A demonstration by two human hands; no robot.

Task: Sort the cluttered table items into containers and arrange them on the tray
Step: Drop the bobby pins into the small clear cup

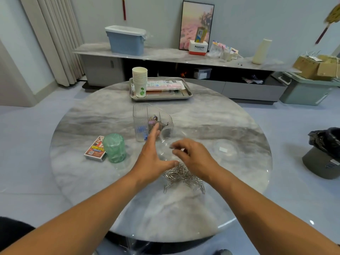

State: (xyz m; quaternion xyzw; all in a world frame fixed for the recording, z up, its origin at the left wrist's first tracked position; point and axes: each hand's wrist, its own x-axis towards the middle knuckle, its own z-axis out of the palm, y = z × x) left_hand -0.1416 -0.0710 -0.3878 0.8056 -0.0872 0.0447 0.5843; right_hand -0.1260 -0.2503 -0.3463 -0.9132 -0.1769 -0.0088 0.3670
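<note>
I see a round grey marble-look surface with a heap of silver metal paper clips lying on it; I take that heap as my landmark. My left hand sits just left of and beyond the heap, fingers straight and spread wide, thumb tip touching the heap's far edge, holding nothing. My right hand hovers over the heap's far right side, fingers curled with tips drawn together; it looks like a pinch on a few clips, but blur stops me being sure. Between the hands, just beyond the heap, a clear round plastic container is faintly visible. Beyond that stands a clear ribbed plastic organiser with coloured clips inside. Right of the heap lies a clear round plastic lid. Left of the heap stand a green translucent plastic cup and, touching it, a red-and-white card box. Far beyond the heap, a silver metal tray holds a stack of white paper cups and flat pink-and-white packets.
</note>
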